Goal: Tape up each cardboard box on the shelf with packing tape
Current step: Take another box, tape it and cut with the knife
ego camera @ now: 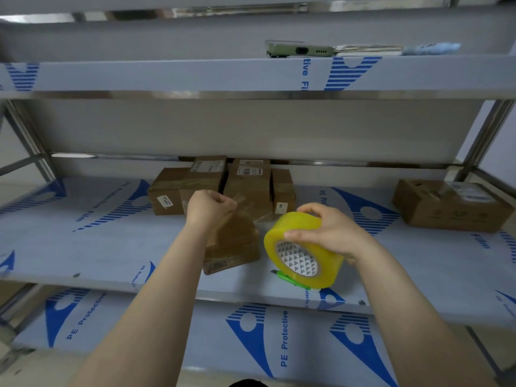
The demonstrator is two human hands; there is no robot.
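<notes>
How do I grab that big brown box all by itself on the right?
Take the lone box by its two end walls, one hand on each, coming from the front. It sits flat on the shelf, probably too wide for one hand, and its long side faces you.

- The left grip (209,209) is up with its back to the camera, fingers curled in tight, pinching the free end of the tape strip (242,208).
- The right grip (335,233) wraps the tape roll (300,254) from its right side, thumb across the near rim and fingers curled over the top.
- Both forearms are bare and reach forward, angling inward; the two grips are near each other but apart.
</notes>
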